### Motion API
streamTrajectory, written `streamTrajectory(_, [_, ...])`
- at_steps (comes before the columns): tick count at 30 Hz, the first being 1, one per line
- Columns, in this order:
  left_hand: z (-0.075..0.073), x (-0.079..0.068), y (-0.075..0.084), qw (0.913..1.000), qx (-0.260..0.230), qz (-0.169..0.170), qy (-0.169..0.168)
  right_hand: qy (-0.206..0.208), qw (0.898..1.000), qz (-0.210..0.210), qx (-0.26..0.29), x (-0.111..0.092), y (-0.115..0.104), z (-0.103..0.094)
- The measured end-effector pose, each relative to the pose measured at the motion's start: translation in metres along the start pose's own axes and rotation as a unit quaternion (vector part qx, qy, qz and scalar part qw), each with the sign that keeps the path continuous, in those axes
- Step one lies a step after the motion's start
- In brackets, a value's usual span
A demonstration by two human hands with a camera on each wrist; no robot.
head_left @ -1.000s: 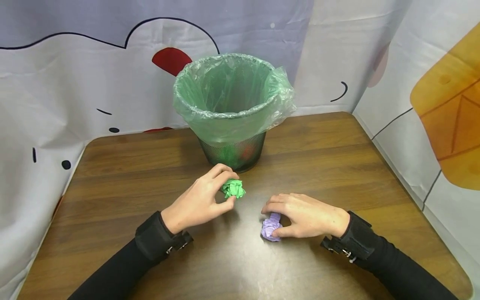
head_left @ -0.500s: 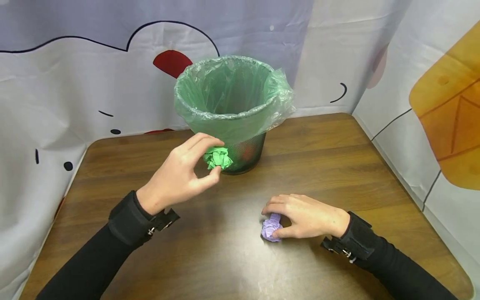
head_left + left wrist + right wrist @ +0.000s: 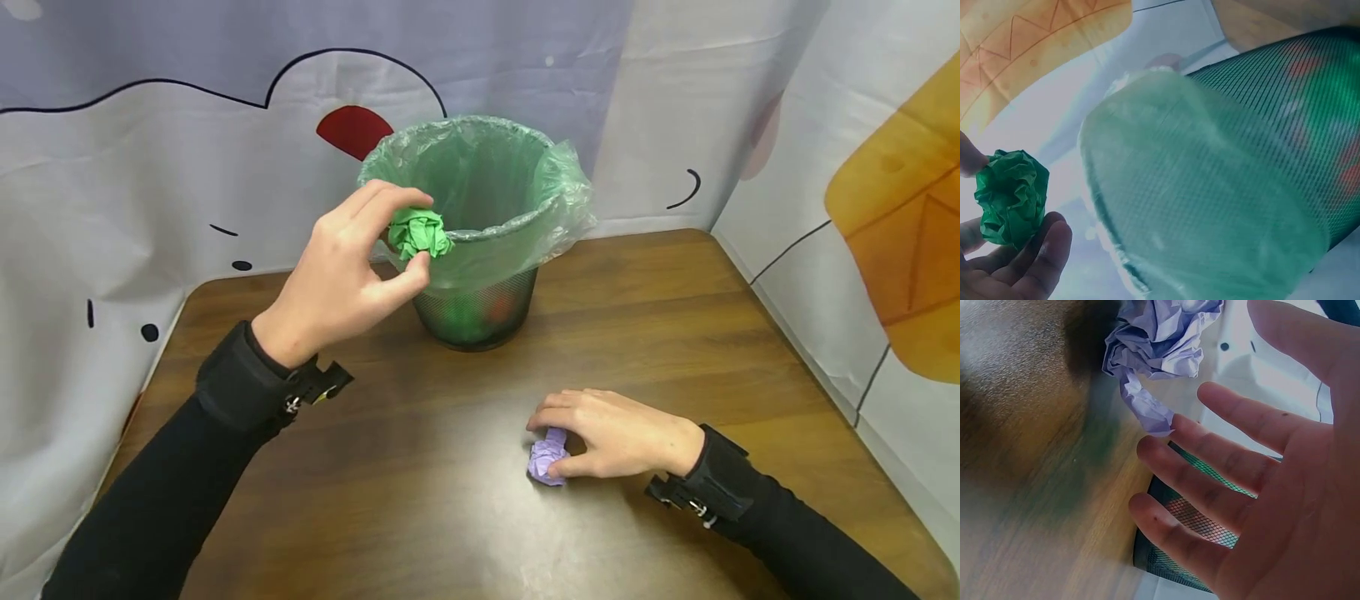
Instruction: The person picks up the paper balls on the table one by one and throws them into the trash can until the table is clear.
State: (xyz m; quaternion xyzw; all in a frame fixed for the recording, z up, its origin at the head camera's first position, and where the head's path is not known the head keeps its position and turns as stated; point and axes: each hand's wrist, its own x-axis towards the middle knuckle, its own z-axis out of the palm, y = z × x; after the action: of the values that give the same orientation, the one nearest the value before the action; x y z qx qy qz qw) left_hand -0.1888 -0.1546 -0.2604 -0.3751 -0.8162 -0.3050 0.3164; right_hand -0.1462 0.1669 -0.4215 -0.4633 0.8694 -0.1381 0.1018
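My left hand (image 3: 341, 258) pinches a crumpled green paper ball (image 3: 418, 233) between thumb and fingers, raised in front of the left rim of the waste bin (image 3: 480, 312). In the left wrist view the paper ball (image 3: 1011, 199) sits at the fingertips, beside the bin's liner (image 3: 1204, 187). A crumpled purple paper ball (image 3: 547, 458) lies on the table. My right hand (image 3: 618, 433) is lowered around it, fingers loosely bent. From the right wrist, the spread fingers (image 3: 1210, 487) show, with one fingertip right at the strip sticking out of the purple paper (image 3: 1157, 344).
The bin is black mesh, lined with a translucent green bag (image 3: 566, 196) folded over its rim. Red and green shapes show through the mesh. It stands at the back of the wooden table (image 3: 420, 500), before a printed curtain (image 3: 112, 192).
My left hand has lifted the green paper ball off the table, first leftward, then up to the bin's rim. My right hand and the purple paper ball have stayed in place.
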Motion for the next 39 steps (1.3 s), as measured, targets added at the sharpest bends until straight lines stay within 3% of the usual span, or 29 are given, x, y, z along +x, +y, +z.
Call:
streamTrajectory(9, [-0.009, 0.025, -0.008, 0.9989, 0.043, 0.018, 0.009, -0.005, 1.000, 0.007, 0.014, -0.001, 0.001, 0.000])
streamTrajectory(20, [-0.015, 0.051, -0.016, 0.9972, 0.066, -0.032, 0.013, -0.006, 1.000, 0.010, 0.010, -0.001, 0.003, 0.000])
streamTrajectory(30, [-0.016, 0.071, -0.031, 0.9884, 0.120, -0.085, -0.037, -0.007, 1.000, 0.017, 0.007, -0.003, 0.004, 0.001])
streamTrajectory(39, [-0.015, 0.089, -0.041, 0.9800, 0.145, -0.123, -0.060, -0.005, 1.000, 0.021, 0.006, -0.004, 0.004, 0.002])
